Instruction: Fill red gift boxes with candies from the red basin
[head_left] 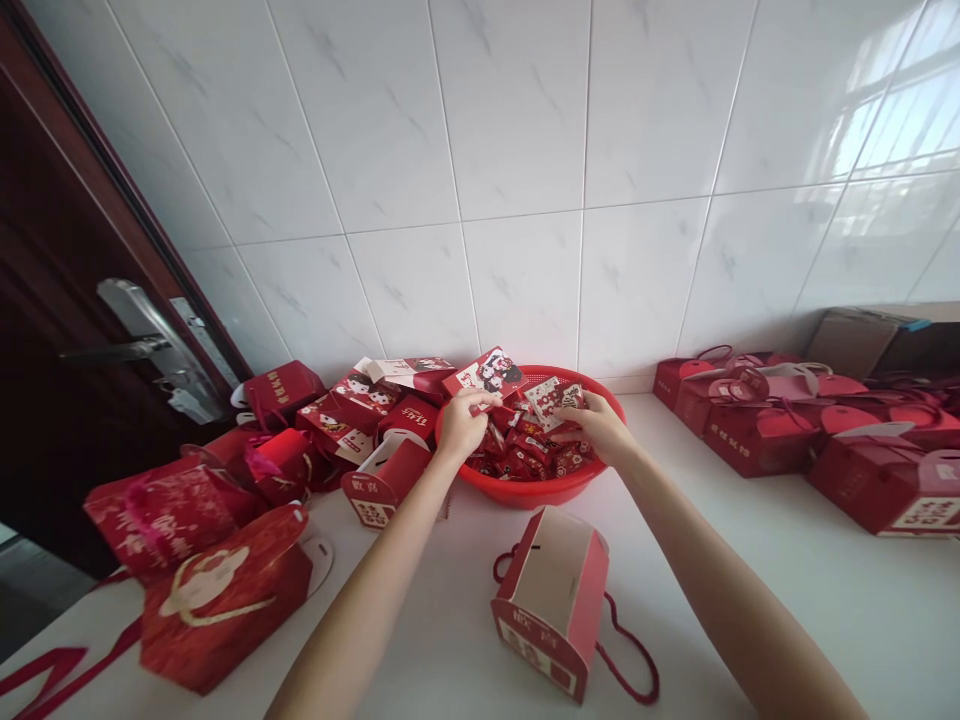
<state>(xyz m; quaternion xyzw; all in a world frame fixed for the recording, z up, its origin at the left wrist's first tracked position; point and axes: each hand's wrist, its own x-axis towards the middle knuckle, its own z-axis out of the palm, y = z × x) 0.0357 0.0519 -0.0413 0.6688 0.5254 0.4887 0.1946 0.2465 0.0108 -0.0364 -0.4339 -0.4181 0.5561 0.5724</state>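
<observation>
Holding the pale patterned packet (pixel 546 403) by its edge between thumb and fingers, our right hand (pixel 600 428) is over the red basket (pixel 536 494). Our left hand (pixel 463 428) is at the basket's other side, its fingers bent and drawn inward near the packets' edge; we cannot tell whether it pinches anything. Between and below both hands lies the heap of small red packets (pixel 525 455), and just beyond the left hand leans a printed card (pixel 491 373). Nearer to us than either hand, on the desk (pixel 885 620) between our forearms, sits a red-and-beige box (pixel 551 590), its cord loops spread to the sides, touched by neither hand. We judge the handling of the packets to be midway: one is lifted in the right hand, while a good many lie in the basket. To the left of the left hand are assorted red gift boxes (pixel 225 590), jumbled close together; well to the right of the right hand, more handled boxes (pixel 757 440) are grouped and look folded up, so the folding there seems done. Whether any of these boxes contain packets, we cannot see.
</observation>
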